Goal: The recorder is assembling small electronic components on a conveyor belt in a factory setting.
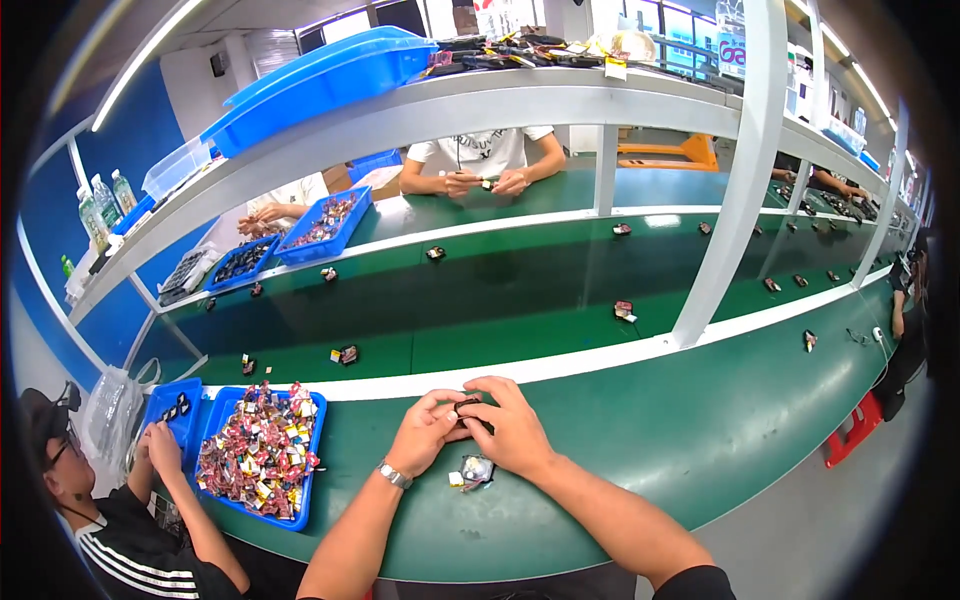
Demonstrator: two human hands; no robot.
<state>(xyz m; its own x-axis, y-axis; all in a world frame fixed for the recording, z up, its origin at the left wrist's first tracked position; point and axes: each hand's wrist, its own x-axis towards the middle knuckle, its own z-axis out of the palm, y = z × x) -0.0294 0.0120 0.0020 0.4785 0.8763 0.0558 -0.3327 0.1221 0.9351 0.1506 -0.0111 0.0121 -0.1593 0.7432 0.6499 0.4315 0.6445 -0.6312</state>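
Above the green worktable (620,430), my left hand (424,437) and my right hand (515,428) meet with fingers closed around a small black plastic piece (470,406). My fingers cover much of it, so its full shape is hidden. Just below my hands, on the table, lies a small assembly (478,469) with a clear and dark body and a pale yellow-white tag; neither hand touches it. To the left stands a blue tray (319,435) heaped with small red-wired parts with white and yellow tags.
A co-worker (120,530) sits at the left, hands over a smaller blue tray (160,396). Beyond a white rail (560,367), a green conveyor belt (500,335) carries scattered small assemblies. White shelf posts (735,190) rise ahead. Another person (485,160) works across the belt.
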